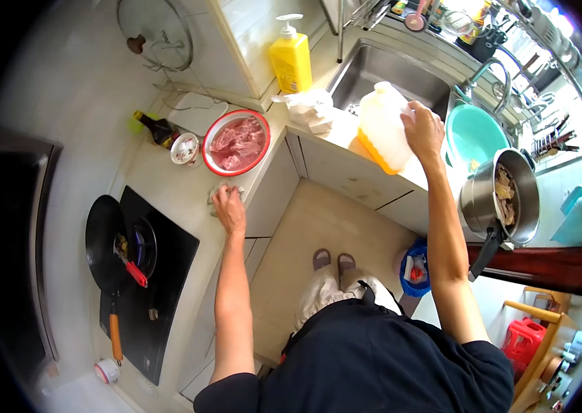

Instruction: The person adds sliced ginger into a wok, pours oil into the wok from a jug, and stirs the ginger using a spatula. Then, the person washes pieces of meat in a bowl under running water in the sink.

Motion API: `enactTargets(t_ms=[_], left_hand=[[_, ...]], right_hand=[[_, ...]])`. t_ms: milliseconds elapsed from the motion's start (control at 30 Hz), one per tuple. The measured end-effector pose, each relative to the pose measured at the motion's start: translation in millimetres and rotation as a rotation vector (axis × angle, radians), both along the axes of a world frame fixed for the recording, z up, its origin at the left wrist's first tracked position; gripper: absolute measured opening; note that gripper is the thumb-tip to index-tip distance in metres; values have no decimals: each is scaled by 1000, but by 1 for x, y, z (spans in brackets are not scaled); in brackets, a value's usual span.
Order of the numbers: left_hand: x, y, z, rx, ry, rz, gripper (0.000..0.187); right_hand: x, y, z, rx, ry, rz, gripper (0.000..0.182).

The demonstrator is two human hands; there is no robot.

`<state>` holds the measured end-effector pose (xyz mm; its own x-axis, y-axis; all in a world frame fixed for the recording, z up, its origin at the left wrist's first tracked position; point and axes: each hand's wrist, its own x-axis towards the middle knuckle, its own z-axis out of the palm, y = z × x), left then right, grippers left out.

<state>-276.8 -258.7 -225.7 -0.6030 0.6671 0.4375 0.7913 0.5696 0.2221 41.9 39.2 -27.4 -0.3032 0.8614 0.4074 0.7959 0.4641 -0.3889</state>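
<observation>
Head view: right hand (423, 129) has its grip closed on the upper side of a plastic jug (382, 117) of yellow liquid, near the sink (373, 58); high hold probably for steadying or carrying. Can't tell if the jug rests or is lifted. Left hand (230, 208) is low on the tabletop (167, 180), fingers bent over what looks like a cloth (214, 200), maybe for bracing; grip closure unclear. Meat (239, 141) sits in a red-rimmed basin (209, 162) just beyond, likely within easy reach. Wok (101, 234) by the cooktop (175, 265).
</observation>
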Motion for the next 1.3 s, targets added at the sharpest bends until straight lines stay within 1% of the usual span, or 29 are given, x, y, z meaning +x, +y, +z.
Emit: enactTargets(t_ms=[33, 100, 133, 167, 200, 233, 267, 333, 367, 400, 467, 533, 600, 667, 733, 800, 867, 900, 967, 1000, 1033, 1067, 1100, 1133, 1200, 1233, 1267, 1300], left_hand=[[-5, 4, 0, 0, -1, -16, 22], [-6, 6, 3, 57, 46, -7, 8], [-4, 7, 6, 60, 42, -15, 8], [-1, 9, 12, 115, 28, 15, 9], [1, 8, 11, 167, 12, 44, 11], [3, 7, 11, 122, -48, 54, 14], [9, 5, 9, 122, -52, 45, 14], [23, -5, 11, 99, 106, 10, 18], [39, -9, 20, 13, 177, 82, 24], [58, -10, 32, 12, 178, 66, 24], [94, -4, 50, 157, 216, 113, 24], [121, 5, 21, 328, -131, -80, 22], [149, 34, 9, 208, -722, -209, 21], [169, 73, -27, 248, -1385, -264, 19], [194, 117, -41, 104, -1586, -354, 21], [224, 159, -43, -24, -1861, -265, 27], [255, 195, -58, 44, -2039, -210, 37], [269, 210, -60, 33, -2044, -212, 37], [290, 234, -65, 212, -2224, 2, 36], [298, 242, -73, 200, -2228, 4, 36], [305, 251, -79, 267, -2269, 45, 32], [309, 256, -82, 337, -2308, 85, 29], [313, 259, -85, 365, -2319, 130, 21], [313, 259, -88, 363, -2321, 134, 21], [311, 258, -99, 384, -2384, 28, 30], [312, 255, -105, 385, -2381, 32, 30], [315, 250, -93, 418, -2402, 22, 29], [316, 244, -91, 452, -2422, 12, 28]], right_hand=[[0, -5, 3, 6, 29, -2, 24], [6, -22, 19, -14, 44, -12, 24], [9, -28, 27, -25, 68, -6, 24], [14, -36, 32, 8, 120, 18, 24], [19, -47, 39, 11, 116, 8, 24], [23, -59, 47, 24, 151, 22, 25], [29, -69, 52, 36, 187, 37, 25], [43, -89, 54, 41, 214, 58, 25], [48, -100, 55, -62, 228, 74, 25], [55, -111, 54, -165, 244, 87, 25], [71, -128, 33, -169, 245, 148, 23], [88, -143, 15, -105, 156, 238, 23], [106, -164, -11, -210, 117, 231, 23], [125, -184, -43, -291, 104, 208, 24], [141, -204, -75, -377, 92, 165, 24], [154, -220, -104, -507, 73, 102, 25], [165, -232, -127, -600, 62, 37, 25], [173, -236, -140, -635, 68, 4, 25], [189, -243, -159, -677, 75, -37, 26], [196, -245, -164, -711, 53, -96, 26], [203, -246, -168, -742, 30, -154, 27], [211, -246, -173, -742, 28, -159, 27], [219, -247, -178, -751, 21, -184, 26], [225, -249, -183, -762, 13, -208, 26], [236, -251, -194, -773, 20, -228, 26], [240, -251, -202, -784, 13, -252, 26], [244, -249, -209, -792, 9, -275, 27], [245, -246, -214, -803, 10, -286, 27]])
